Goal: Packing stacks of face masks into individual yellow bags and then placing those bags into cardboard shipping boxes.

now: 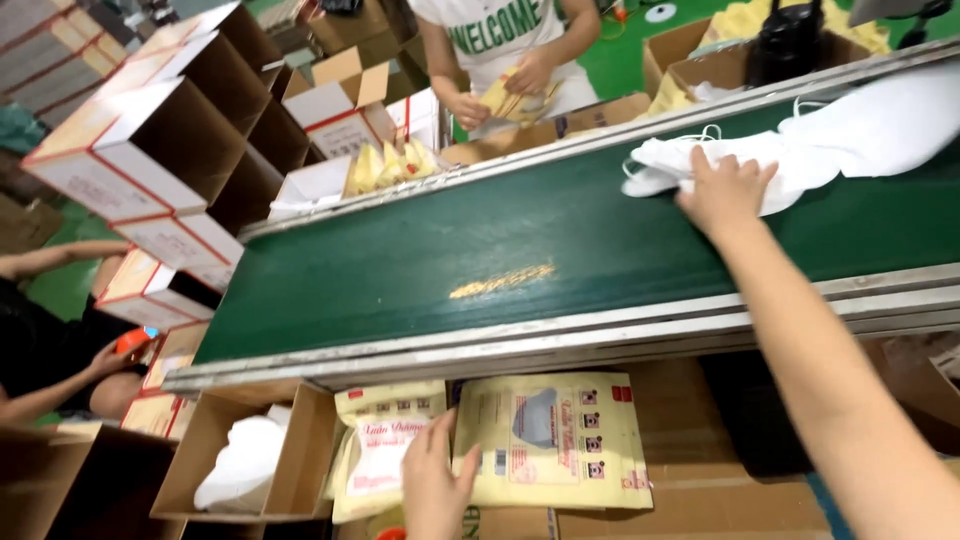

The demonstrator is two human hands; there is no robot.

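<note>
**Right hand on white masks on the belt, left hand on yellow packets below**

Green conveyor belt running corner to corner, bounded by a metal rail on the near edge and another along the far edge. Broad bare stretch of belt in the middle and toward the left end; only a faint yellowish glint there. Crowded at the right end by a heap of white masks with thin ear loops. Beyond the left end, stacked open cartons, white outside and brown inside. Under the near rail, tight room: a brown box holding white material, just beside flat yellow packets lying on cardboard.

Right arm stretched long and straight across the near rail, bare forearm rising from the lower right corner. Right hand palm down at the near edge of the mask heap, fingers spread apart and pressed flat on the white fabric, not closed round it.

Left hand low, under the rail, back of the hand up. Fingers together, pointing away, lying on the seam between two yellow packets; thumb out to the right, touching the larger packet. No visible grip.

Across the belt, another person's hands holding a fan of yellow packets. At far left, a further person's hand on an orange object.
</note>
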